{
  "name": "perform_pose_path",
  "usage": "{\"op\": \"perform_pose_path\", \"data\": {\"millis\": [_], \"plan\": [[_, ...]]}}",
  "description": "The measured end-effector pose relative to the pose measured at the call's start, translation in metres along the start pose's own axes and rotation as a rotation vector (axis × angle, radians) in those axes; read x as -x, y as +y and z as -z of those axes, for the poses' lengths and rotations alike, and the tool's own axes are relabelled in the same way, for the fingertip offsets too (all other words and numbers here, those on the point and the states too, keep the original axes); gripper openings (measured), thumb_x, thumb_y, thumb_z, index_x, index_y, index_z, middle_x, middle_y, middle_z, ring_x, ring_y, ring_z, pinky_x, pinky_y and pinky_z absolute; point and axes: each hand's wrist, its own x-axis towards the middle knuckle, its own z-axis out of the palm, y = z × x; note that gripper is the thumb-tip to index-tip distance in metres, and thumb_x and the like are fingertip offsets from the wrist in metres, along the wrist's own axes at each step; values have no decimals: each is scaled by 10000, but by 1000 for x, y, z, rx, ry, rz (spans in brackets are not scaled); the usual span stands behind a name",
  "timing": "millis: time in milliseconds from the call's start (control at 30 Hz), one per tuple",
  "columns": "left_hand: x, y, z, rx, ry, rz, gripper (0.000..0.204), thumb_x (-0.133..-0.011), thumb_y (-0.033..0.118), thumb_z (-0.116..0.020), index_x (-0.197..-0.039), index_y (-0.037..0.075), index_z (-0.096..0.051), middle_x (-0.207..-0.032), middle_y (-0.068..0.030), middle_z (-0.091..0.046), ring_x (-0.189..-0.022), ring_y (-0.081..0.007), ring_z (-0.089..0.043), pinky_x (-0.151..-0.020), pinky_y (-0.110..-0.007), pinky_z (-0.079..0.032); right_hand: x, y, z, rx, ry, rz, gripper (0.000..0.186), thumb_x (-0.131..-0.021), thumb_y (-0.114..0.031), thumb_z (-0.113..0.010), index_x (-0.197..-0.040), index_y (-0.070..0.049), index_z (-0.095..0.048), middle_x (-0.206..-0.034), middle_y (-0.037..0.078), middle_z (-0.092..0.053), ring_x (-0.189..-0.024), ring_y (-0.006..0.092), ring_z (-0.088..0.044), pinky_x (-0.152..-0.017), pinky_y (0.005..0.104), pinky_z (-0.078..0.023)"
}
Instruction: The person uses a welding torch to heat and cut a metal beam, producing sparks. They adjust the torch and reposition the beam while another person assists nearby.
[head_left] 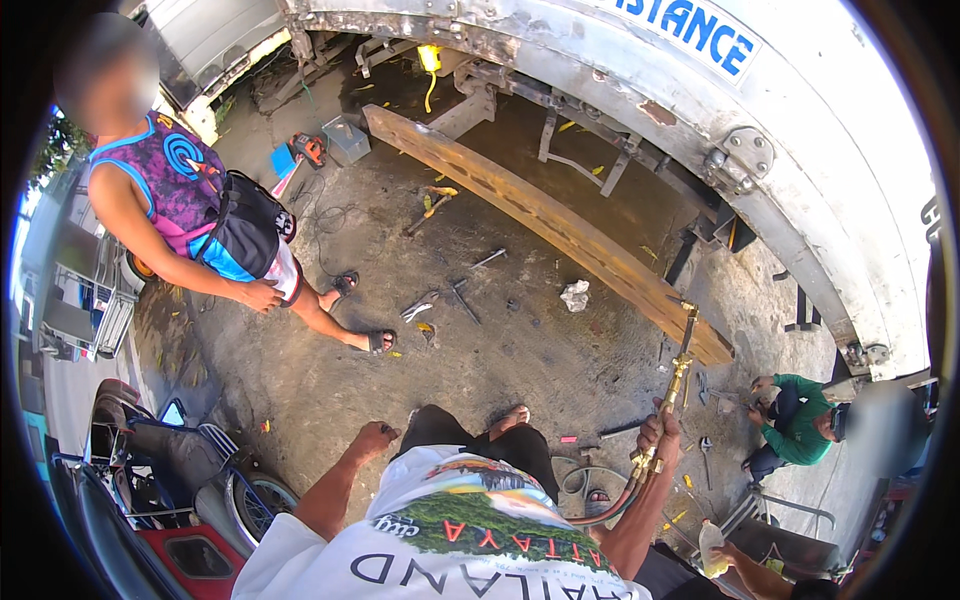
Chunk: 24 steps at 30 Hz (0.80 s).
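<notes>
My right hand (658, 437) is wrapped round the handle of a brass cutting torch (679, 376) on the right. Its head points away from me and overlaps the near right end of a long rusty steel beam (550, 225); whether they touch I cannot tell. A hose (612, 512) runs from the torch back past my forearm. My left hand (374, 440) hangs beside my left thigh with its fingers curled in; what they hold, if anything, is hidden. No flame shows at the torch tip.
A white truck body (800, 120) stands beyond the beam. A person in a purple sleeveless top (170, 165) stands left; another in green (800, 420) crouches right. Pliers (421, 306), a hammer (430, 211) and other tools lie on the concrete. A motorcycle (190, 480) stands lower left.
</notes>
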Motion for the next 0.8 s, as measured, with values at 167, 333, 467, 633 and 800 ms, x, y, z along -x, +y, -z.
{"op": "perform_pose_path", "data": {"millis": [167,333,467,633,800], "plan": [[-11,-37,11,-75,-63,-5,465,-867,463,-701,-985,14,-726,-898,-198,-720,-857,-303,-690,-765,-410,-527,40,74,-37,124,16,20,511,-935,-366,-656,-1360,-135,-489,-702,-15,-464,-491,71,-413,-380,226,-357],[-40,-119,31,-206,-97,-24,519,-866,510,-672,-990,9,-725,-1003,-240,-717,-944,-374,-693,-805,-454,-532,69,172,-54,181,72,-32,374,-925,-271,-640,-1251,-142,-512,-674,-6,-434,-452,98,-402,-354,254,-349],[-53,-221,66,-465,28,-177,488,-874,481,-685,-964,2,-718,-961,-233,-718,-895,-355,-700,-755,-451,-542,84,244,-80,180,90,-238,334,-937,-246,-638,-1232,-154,-515,-696,-8,-441,-484,96,-405,-397,269,-364],[-33,-240,101,15,-46,219,463,-901,438,-680,-926,-24,-698,-866,-193,-721,-774,-330,-700,-672,-440,-542,94,299,-72,198,35,-380,233,-952,-242,-633,-1164,-178,-560,-673,-13,-443,-490,119,-417,-416,302,-390],[-24,-294,104,-4,15,220,496,-897,467,-686,-889,-29,-702,-835,-198,-712,-734,-328,-691,-666,-441,-523,93,363,-79,176,-16,-496,299,-914,-242,-687,-1157,-166,-531,-684,5,-443,-481,117,-406,-409,282,-372]]}}
